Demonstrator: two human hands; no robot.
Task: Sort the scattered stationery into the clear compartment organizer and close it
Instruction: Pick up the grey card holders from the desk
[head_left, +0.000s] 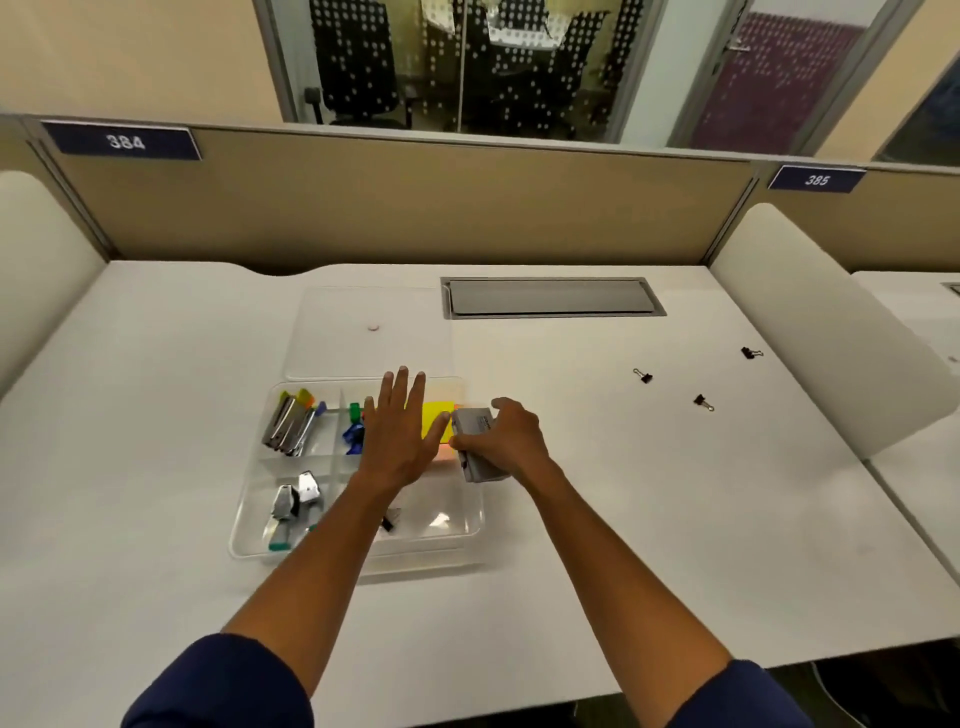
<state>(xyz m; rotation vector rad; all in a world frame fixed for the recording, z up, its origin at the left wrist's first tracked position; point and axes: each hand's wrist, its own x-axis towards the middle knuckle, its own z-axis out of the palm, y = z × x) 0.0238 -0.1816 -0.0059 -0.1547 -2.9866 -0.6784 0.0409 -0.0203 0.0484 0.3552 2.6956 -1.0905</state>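
Head view, from left to right. At centre left of the frame, on the white desk (156, 415), a clear compartment organizer (249, 525), open, with its clear lid (363, 312) lying flat just behind it. In the upper-left compartment, staplers (288, 423) with coloured ends, side by side. In the lower-left compartment, more metal pieces (293, 501), one with a green end; too blurred to name. In the middle upper compartment, blue and green clips (354, 427), partly hidden by the hand. Above the organizer, the left hand (400, 434), flat and spread wide, palm down, holding nothing. Under its fingers, yellow sticky notes (435, 418) in the upper-right compartment. Just right of it, at the right edge of the organizer, the right hand (506, 441), closed around a small grey box (475, 439), held tilted. Cannot tell whether the box touches the organizer wall. Further right, well apart from the organizer, three black binder clips (643, 375) scattered on the desk, toward the middle right of the frame.
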